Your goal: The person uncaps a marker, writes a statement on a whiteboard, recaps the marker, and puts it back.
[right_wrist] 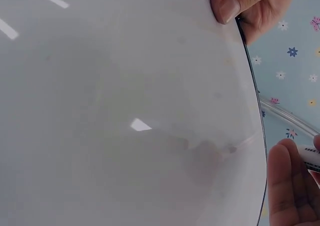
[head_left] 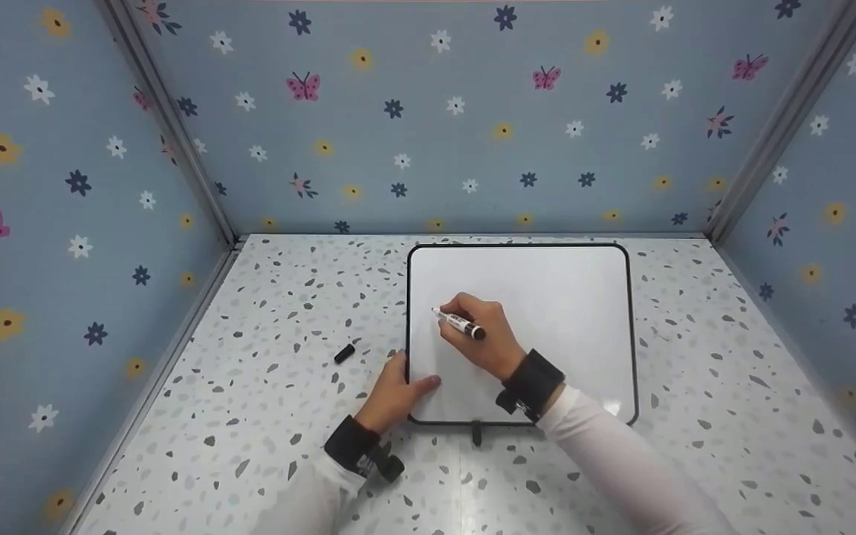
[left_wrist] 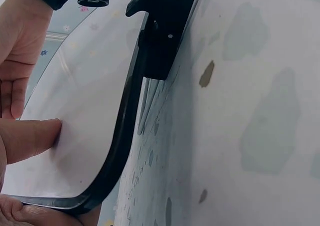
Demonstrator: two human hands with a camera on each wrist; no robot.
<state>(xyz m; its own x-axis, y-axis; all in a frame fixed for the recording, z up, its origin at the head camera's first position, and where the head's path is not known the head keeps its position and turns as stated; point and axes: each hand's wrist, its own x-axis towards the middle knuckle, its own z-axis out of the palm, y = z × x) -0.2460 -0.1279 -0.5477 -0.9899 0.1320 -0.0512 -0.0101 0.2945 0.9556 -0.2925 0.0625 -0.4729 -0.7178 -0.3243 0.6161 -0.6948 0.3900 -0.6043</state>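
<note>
A white marker with a black end [head_left: 462, 324] is pinched between the thumb and fingers of my right hand [head_left: 495, 343]. Its uncapped tip points to the upper left, over the left part of a black-framed whiteboard [head_left: 547, 297]; whether it touches the surface I cannot tell. My left hand [head_left: 392, 394] grips the board's lower left edge, thumb [left_wrist: 32, 138] on the white face and fingers at the frame's outer side. No writing shows on the board. In the right wrist view the marker [right_wrist: 309, 157] is partly cut off at the border.
A black marker cap [head_left: 344, 354] lies on the speckled table [head_left: 264, 401] left of the board. A black clip-like piece [head_left: 476, 432] sticks out from the board's bottom edge. Flower-patterned panels [head_left: 458, 134] enclose the table at the back and both sides.
</note>
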